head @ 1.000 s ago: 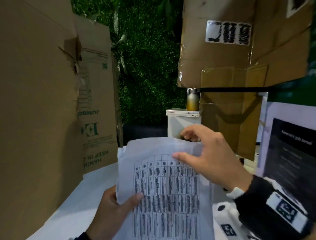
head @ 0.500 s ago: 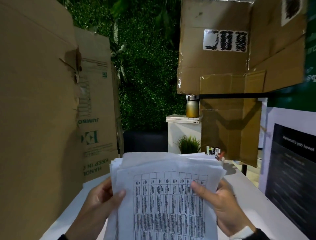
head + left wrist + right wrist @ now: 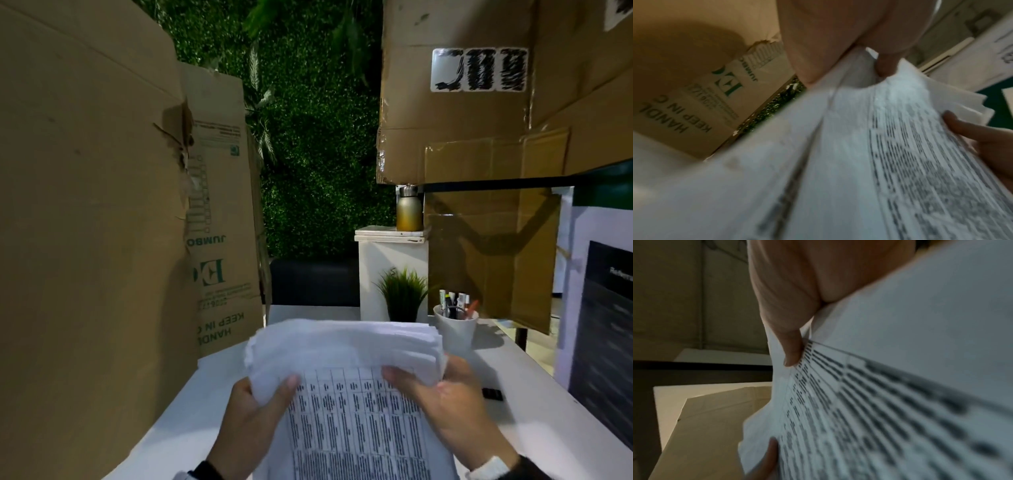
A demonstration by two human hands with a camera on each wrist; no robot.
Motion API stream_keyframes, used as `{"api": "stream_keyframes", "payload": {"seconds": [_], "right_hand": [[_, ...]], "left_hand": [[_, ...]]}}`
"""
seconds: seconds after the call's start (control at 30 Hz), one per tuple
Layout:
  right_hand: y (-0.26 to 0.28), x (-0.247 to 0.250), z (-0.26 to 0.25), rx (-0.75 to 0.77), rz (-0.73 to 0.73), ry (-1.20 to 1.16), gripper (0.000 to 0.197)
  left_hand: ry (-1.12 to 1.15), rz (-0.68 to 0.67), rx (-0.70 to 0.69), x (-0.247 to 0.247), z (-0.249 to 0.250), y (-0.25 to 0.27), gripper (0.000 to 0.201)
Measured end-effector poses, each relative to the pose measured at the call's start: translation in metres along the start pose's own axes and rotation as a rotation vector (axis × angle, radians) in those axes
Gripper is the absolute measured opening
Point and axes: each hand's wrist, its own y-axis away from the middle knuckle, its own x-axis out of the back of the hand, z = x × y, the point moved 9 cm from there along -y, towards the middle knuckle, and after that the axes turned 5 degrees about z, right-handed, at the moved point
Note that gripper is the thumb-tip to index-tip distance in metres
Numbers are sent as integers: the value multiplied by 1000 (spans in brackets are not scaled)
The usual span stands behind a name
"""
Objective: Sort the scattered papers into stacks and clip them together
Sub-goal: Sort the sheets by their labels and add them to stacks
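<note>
The stack of papers [image 3: 346,383] is held up above the near edge of the white surface [image 3: 534,373], printed table facing the person, its far edge curled over and the sheet edges stepped unevenly. The left hand [image 3: 253,421] grips the left side, thumb pressed on the front sheet and fingers [image 3: 885,66] curled behind. The right hand [image 3: 448,407] grips the right side the same way, thumb on the print; its other fingers are hidden behind the sheets.

This looks like the squaring step: one stack gathered, not yet aligned or clipped. The next move probably calls for tapping the edges level on the surface, then freeing one hand to fetch the black clip [image 3: 492,394], lying just right of the right hand.
</note>
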Motion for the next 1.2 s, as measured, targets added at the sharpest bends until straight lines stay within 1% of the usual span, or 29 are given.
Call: {"api": "stream_keyframes", "payload": {"seconds": [0.03, 0.07, 0.13, 0.2, 0.27, 0.3, 0.33, 0.37, 0.4, 0.43, 0.47, 0.5, 0.53, 0.6, 0.67, 0.73, 0.77, 0.83, 0.9, 0.93, 0.97, 1.03, 1.1, 1.13, 1.17, 1.2], "right_hand": [[0, -2, -11, 68, 9, 7, 24], [-1, -4, -22, 130, 21, 12, 22], [-1, -4, -51, 274, 52, 13, 23], [-1, -2, -76, 401, 56, 2, 29], [-1, 1, -93, 466, 52, -30, 33], [-1, 3, -92, 466, 42, -52, 35], [-3, 6, -87, 438, 35, -81, 34], [-5, 8, -76, 383, 17, -103, 28], [-8, 7, -58, 298, -21, -115, 20], [-10, 4, -37, 194, -79, -117, 18], [-10, 2, -15, 96, -128, -96, 29], [-8, -1, 4, 23, -158, -61, 35], [-6, -3, 16, -14, -152, -29, 32], [-2, -6, 19, -20, -106, -9, 21], [-3, -6, 13, -3, -69, -41, 20], [-7, -2, -2, 60, -42, -12, 15], [-10, 3, -11, 102, -21, -1, 14], [-15, 11, -28, 186, 9, -14, 18], [-14, 17, -29, 209, -2, -46, 23], [-12, 17, -21, 182, -22, -53, 25], [-9, 18, -9, 128, -35, -44, 27], [-4, 14, 16, 7, -61, 32, 30], [2, 10, 34, -99, -65, 60, 29], [5, 11, 38, -137, -31, 57, 36], [6, 14, 37, -145, 15, 51, 43], [4, 15, 34, -138, 43, 31, 45]], "left_hand": [[-16, 44, -2, 0, 6, -1, 8], [-14, 59, -18, -3, 16, -2, 4], [48, 42, -57, -12, 41, -6, 13], [97, 10, -93, -19, 63, -11, 18], [88, -63, -156, -23, 79, -13, 20], [65, -108, -180, -24, 83, -12, 22], [30, -164, -189, -25, 83, -11, 22], [-11, -220, -178, -25, 79, -9, 24], [-51, -272, -151, -27, 69, -6, 26], [-78, -306, -108, -27, 58, -4, 28], [-90, -320, -61, -26, 46, -3, 32], [-92, -316, -35, -25, 37, -1, 36], [-90, -303, -31, -23, 30, -1, 38], [-71, -231, -38, -21, 23, -4, 33], [-23, -117, -1, -19, 22, -10, 29], [52, -41, 27, -22, 28, -17, 29], [94, -24, 6, -24, 34, -20, 25], [155, -7, -56, -25, 47, -23, 14], [114, -71, -103, -29, 51, -19, 11], [57, -131, -102, -32, 48, -14, 13], [-10, -185, -77, -34, 38, -10, 16], [-106, -258, 28, -36, 13, -1, 28], [-176, -281, 82, -35, -9, 6, 38], [-182, -288, 99, -35, -16, 9, 43], [-179, -294, 112, -34, -20, 10, 47], [-182, -292, 119, -32, -23, 10, 46]]}}
